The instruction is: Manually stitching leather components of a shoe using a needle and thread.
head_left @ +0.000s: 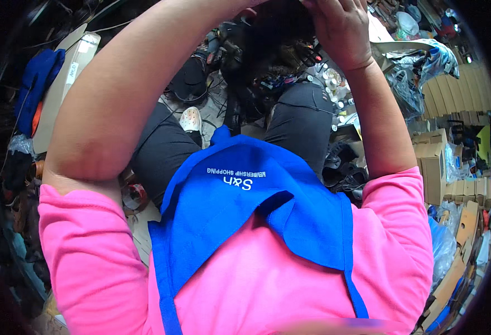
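Both my arms are raised, with the hands at the top edge around a dark, blurred black thing [279, 33] whose kind I cannot make out. My right hand [341, 34] is beside it on the right, fingers bent and closed against its upper part. Most of my left hand [249, 12] is cut off by the top edge; only a bit of finger shows, next to the thing's left side. A blue apron [223, 195] with white lettering covers my lap over a pink top.
Black shoes [188, 81] and a pale patterned shoe [191, 119] are on the floor ahead. Several small white-capped containers [332, 81] cluster beyond my right knee. Plastic bags [407, 92] and cardboard boxes [431, 164] stand on the right. A long cardboard piece [61, 95] leans at left beside blue cloth [38, 84].
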Motion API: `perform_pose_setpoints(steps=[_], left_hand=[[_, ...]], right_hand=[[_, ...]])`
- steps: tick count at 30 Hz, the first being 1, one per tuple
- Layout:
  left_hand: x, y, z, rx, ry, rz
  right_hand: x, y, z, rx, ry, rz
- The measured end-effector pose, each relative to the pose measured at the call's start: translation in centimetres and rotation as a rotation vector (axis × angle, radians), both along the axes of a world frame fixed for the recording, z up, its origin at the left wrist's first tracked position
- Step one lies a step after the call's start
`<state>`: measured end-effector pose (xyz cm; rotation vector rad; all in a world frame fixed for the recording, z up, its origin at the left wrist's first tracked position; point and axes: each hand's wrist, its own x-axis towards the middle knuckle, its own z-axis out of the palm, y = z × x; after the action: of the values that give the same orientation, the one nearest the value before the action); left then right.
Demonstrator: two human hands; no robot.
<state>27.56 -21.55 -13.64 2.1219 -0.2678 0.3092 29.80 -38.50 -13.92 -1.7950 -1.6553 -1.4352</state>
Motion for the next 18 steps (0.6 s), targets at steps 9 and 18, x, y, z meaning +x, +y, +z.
perform_pose_setpoints(steps=[9,18], left_hand=[[-1.4,0.2,-6.7,-0.742,0.298,0.009],[-2.5,0.1,-17.8,-0.118,0.298,0.532]], right_hand=[[-2.1,2.5,-1.7,0.016,0.360,0.117],[-3.4,1.9,5.6,0.150,0.861,0.502]])
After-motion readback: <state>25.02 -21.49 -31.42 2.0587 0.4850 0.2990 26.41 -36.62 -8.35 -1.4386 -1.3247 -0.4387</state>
